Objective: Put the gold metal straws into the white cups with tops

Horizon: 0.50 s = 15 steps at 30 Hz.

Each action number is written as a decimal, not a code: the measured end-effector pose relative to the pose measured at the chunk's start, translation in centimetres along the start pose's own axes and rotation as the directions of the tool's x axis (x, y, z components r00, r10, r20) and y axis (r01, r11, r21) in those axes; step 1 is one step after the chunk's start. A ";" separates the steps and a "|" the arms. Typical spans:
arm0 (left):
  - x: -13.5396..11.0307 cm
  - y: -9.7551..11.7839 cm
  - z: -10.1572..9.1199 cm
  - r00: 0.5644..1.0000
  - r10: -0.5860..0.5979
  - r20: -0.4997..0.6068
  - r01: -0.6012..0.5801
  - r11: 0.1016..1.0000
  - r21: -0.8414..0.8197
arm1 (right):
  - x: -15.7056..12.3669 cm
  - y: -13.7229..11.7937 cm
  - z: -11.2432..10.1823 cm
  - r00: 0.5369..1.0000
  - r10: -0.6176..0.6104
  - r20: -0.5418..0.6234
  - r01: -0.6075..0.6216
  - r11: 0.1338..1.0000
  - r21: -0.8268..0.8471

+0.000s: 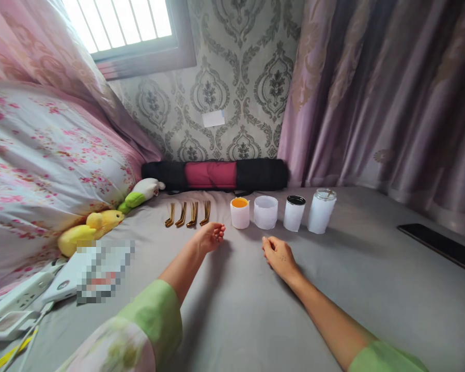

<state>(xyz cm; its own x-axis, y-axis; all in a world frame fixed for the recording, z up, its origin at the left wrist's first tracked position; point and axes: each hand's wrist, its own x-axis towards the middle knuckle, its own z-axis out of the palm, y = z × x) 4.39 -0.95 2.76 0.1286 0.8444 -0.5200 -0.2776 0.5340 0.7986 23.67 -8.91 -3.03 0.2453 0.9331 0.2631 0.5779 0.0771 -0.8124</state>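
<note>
Left hand (211,235), right hand (278,254) on bed (256,320); grips half-curled, empty. Orange cup (239,213) nearby: likely light, tippy; hold sidewalls.

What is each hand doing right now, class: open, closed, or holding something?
Left hand: loosely open, fingers curled, holding nothing, resting on the grey sheet.
Right hand: loosely open, holding nothing, resting on the sheet.

Left hand (211,236) lay on the sheet (256,310) just before a row of utensils (194,214), right hand (279,256) rested before a row of containers (265,213) standing right of the utensils, rolled mat (217,175) lay behind both rows, plush toys (93,227) lay far left.
</note>
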 end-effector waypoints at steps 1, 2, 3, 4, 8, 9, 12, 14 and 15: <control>0.4 0.4 -0.2 1.000 0.026 -0.016 -0.025 0.999 0.041 | 0.0 0.0 0.0 1.000 -0.001 -0.004 0.001 1.000 -0.003; 0.7 0.8 -0.4 0.998 0.053 -0.029 -0.050 0.995 0.085 | 0.0 0.1 0.0 1.000 -0.003 -0.005 0.003 1.000 -0.003; 1.1 1.2 -0.7 0.996 0.082 -0.043 -0.075 0.988 0.132 | 0.0 0.2 0.1 1.000 -0.004 -0.006 0.004 1.000 -0.003; 1.4 1.6 -0.9 0.992 0.113 -0.056 -0.101 0.978 0.182 | 0.0 0.2 0.1 1.000 -0.005 -0.006 0.005 1.000 -0.004; 2.3 3.6 -2.2 0.956 0.267 -0.124 -0.199 0.896 0.397 | 0.0 0.4 0.2 1.000 -0.006 -0.007 0.006 1.000 -0.014; 2.4 4.1 -2.5 0.943 0.304 -0.136 -0.215 0.866 0.452 | 0.0 0.4 0.2 1.000 -0.007 -0.008 0.007 1.000 -0.017; 2.8 5.3 -3.4 0.907 0.391 -0.153 -0.232 0.770 0.595 | 0.0 0.5 0.2 1.000 -0.009 -0.006 0.009 1.000 -0.019; 2.9 5.9 -4.0 0.890 0.430 -0.152 -0.231 0.713 0.662 | 0.0 0.5 0.3 1.000 -0.007 -0.005 0.007 1.000 -0.019; 3.0 6.1 -4.2 0.883 0.446 -0.149 -0.230 0.686 0.690 | 0.0 0.5 0.3 1.000 -0.007 -0.003 0.007 1.000 -0.021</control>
<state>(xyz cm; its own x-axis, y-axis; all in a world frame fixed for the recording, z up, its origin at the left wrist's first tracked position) -0.92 4.67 4.80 -0.1523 0.9771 -0.1484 0.4370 0.2012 0.8767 23.73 -8.80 -3.55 0.2436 0.9315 0.2701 0.5956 0.0762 -0.7997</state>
